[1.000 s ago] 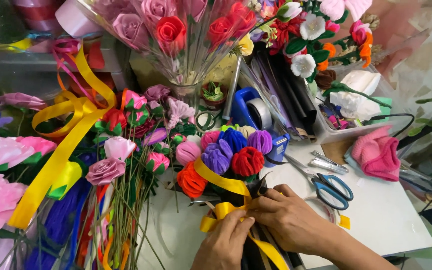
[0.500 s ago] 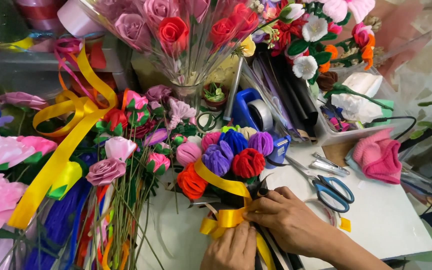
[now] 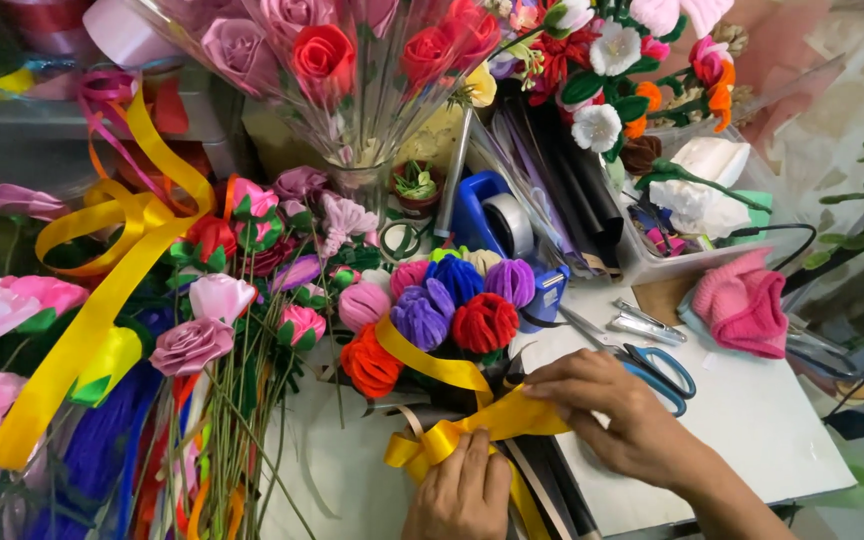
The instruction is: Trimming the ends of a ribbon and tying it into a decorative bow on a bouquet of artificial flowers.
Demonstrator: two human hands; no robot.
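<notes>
A small bouquet of fuzzy flowers (image 3: 452, 310) in orange, red, purple, blue and pink lies on the white table (image 3: 752, 420). A yellow satin ribbon (image 3: 467, 425) wraps around its stems. My left hand (image 3: 462, 495) presses on the ribbon's bow at the lower middle. My right hand (image 3: 617, 420) pinches the ribbon's right loop just right of the stems. Blue-handled scissors (image 3: 652, 365) lie right beside my right hand.
A long yellow ribbon (image 3: 102, 290) trails over a heap of pink and red fabric flowers (image 3: 202, 330) at left. A vase of wrapped roses (image 3: 352, 60) stands behind. A blue tape dispenser (image 3: 492, 215), metal tweezers (image 3: 647, 322) and a pink knitted piece (image 3: 747, 305) sit at right.
Both hands have worked along the yellow ribbon: my right hand has slid leftward and pulled a loop out, while my left hand has dropped lower onto the bow.
</notes>
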